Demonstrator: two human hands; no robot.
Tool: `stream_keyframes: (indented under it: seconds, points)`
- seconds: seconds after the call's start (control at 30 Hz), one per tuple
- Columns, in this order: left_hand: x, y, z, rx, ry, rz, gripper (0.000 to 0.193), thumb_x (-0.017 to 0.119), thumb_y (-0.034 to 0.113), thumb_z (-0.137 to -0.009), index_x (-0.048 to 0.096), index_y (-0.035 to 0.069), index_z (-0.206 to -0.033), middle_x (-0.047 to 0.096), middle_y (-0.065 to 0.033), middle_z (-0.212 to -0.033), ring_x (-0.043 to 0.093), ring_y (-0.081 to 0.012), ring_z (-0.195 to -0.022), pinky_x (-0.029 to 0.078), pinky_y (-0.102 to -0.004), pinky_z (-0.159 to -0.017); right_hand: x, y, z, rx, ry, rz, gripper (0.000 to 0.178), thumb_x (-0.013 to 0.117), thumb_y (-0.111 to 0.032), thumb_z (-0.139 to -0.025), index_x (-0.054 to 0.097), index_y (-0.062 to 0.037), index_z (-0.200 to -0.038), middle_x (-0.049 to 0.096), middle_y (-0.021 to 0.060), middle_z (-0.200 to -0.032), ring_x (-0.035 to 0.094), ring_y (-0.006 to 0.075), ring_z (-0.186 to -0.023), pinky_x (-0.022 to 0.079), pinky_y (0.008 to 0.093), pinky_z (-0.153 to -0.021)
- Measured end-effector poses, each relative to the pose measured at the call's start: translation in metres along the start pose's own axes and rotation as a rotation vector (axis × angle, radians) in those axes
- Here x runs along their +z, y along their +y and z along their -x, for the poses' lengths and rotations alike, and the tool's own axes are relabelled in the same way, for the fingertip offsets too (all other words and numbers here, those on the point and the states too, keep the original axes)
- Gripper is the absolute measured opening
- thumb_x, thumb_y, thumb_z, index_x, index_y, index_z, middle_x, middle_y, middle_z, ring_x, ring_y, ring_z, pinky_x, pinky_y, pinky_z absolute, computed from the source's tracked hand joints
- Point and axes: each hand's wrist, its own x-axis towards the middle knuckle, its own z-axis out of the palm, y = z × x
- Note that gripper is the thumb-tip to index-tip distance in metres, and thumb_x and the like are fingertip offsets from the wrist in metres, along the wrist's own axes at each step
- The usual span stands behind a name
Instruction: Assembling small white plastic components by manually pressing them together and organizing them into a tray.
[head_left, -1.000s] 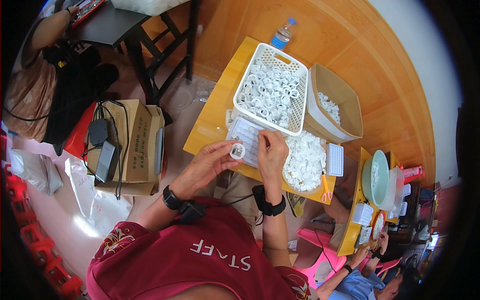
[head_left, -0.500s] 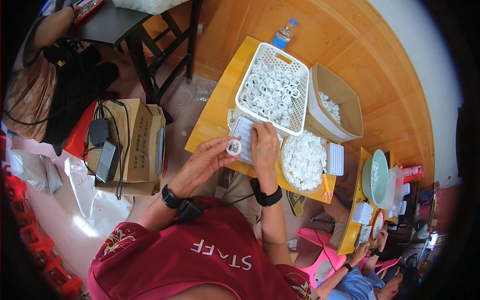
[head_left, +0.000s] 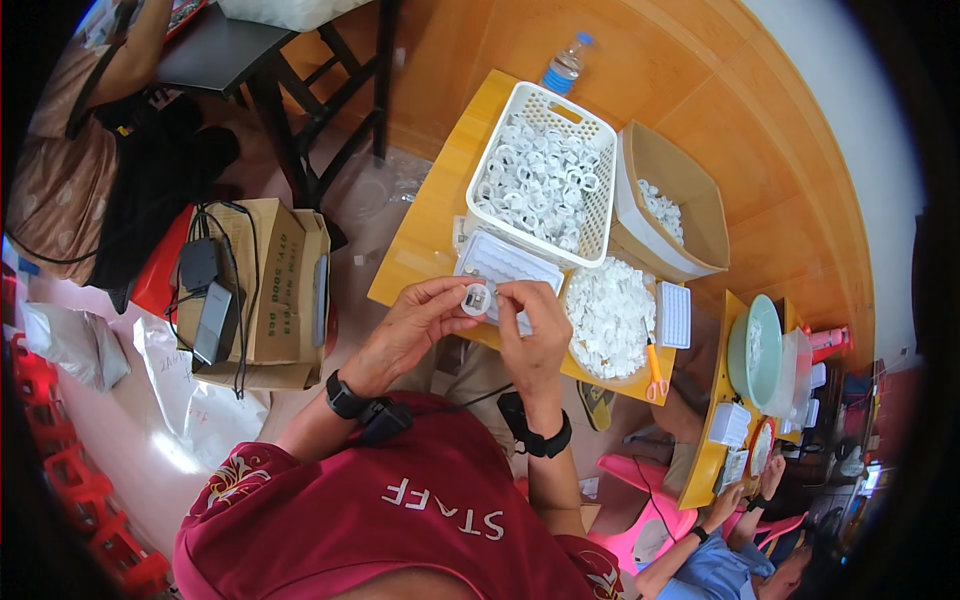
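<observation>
Between thumb and fingers, my left hand [head_left: 420, 318] holds a small round white plastic ring piece [head_left: 476, 299] with something metallic-looking in its middle. My right hand [head_left: 537, 325] is close beside the piece, its thumb and forefinger pinched together; whatever they hold is too small to make out. Under and beyond both hands lies a white tray with small cells [head_left: 512, 258], partly covered by the fingers. Past it, a white perforated basket [head_left: 476, 212] is filled with many similar white ring pieces. To the right of my right hand, small flat white parts [head_left: 608, 318] are heaped in a round shallow container.
Orange-handled scissors [head_left: 655, 372] lie against the heap, near a small white gridded tray [head_left: 674, 315]. A cardboard box [head_left: 690, 180] with white parts and a water bottle [head_left: 564, 66] stand behind. A co-worker in blue [head_left: 715, 560] sits at the right; another person [head_left: 60, 190] is far left.
My right hand has come back from the celled tray toward me, to the ring piece in my left hand. The left hand has shifted slightly right with the piece.
</observation>
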Motion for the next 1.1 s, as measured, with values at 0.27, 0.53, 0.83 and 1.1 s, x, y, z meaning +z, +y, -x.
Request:
stream_keyframes:
  seconds: [0.27,0.53,0.83,1.1]
  points:
    - [0.009,-0.006,-0.002,0.009,-0.004,-0.112,0.025,0.053,0.012,-0.088,0.057,0.001,-0.110,0.060,-0.0062,-0.103,0.059,-0.0113,-0.084,0.052,-0.0246,-0.076,0.002,0.007,0.014,-0.188,0.044,0.145,0.019,0.061,0.010,-0.068,0.056,-0.0013,-0.083,0.058,0.0092,-0.075,0.056,0.0241,-0.065,0.044,0.0309,-0.057]
    - [0.010,-0.007,-0.002,0.015,0.012,-0.165,0.024,0.054,0.012,-0.087,0.058,0.001,-0.109,0.061,-0.0051,-0.100,0.059,-0.0098,-0.081,0.052,-0.0248,-0.075,0.000,0.011,0.016,-0.218,0.003,0.152,0.022,0.061,0.009,-0.068,0.054,-0.0011,-0.085,0.058,0.0088,-0.075,0.055,0.0243,-0.065,0.044,0.0313,-0.056]
    - [0.005,-0.012,-0.005,0.023,-0.011,-0.248,0.024,0.054,0.014,-0.088,0.059,0.001,-0.108,0.061,-0.0054,-0.100,0.058,-0.0094,-0.084,0.052,-0.0264,-0.075,-0.005,0.013,0.018,-0.078,-0.051,0.035,0.017,0.063,0.007,-0.070,0.056,-0.0008,-0.083,0.057,0.0086,-0.074,0.056,0.0206,-0.063,0.045,0.0279,-0.056]
    - [0.015,-0.006,-0.003,0.043,-0.052,-0.276,0.024,0.054,0.015,-0.088,0.059,0.001,-0.106,0.060,-0.0061,-0.101,0.058,-0.0119,-0.089,0.051,-0.0260,-0.076,-0.016,0.009,0.013,-0.037,-0.056,-0.009,0.014,0.062,0.006,-0.070,0.060,0.0010,-0.084,0.055,0.0093,-0.075,0.056,0.0210,-0.066,0.045,0.0282,-0.058]
